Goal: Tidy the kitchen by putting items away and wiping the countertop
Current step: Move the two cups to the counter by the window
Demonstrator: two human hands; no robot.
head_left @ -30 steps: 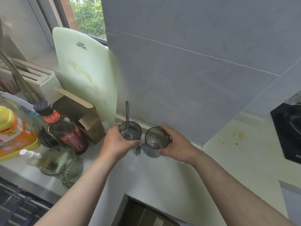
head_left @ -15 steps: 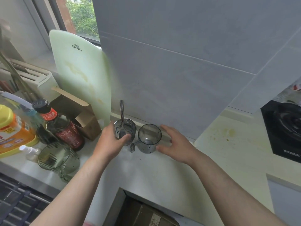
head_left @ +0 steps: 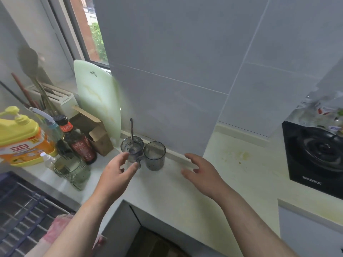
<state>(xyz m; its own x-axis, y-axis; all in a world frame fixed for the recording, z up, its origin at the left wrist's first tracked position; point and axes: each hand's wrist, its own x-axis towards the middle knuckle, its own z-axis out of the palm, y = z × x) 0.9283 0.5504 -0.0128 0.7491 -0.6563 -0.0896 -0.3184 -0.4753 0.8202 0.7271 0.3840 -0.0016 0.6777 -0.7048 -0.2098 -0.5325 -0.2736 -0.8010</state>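
Just ahead of left grip: spoon cup and plain cup, side by side, upright on table by wall. Released since a second ago: left grip slack, empty, fingertips beside spoon cup; right grip spread, empty, apart. Placement likely done; wiping outstanding.

Two smoky grey see-through cups stand upright side by side, close enough that I can't tell if they touch, at the back of the pale countertop by the wall base. The left cup holds a metal spoon, handle up; the right cup has small dark dots low on its wall. Yellow-green stains mark the countertop well to their right.
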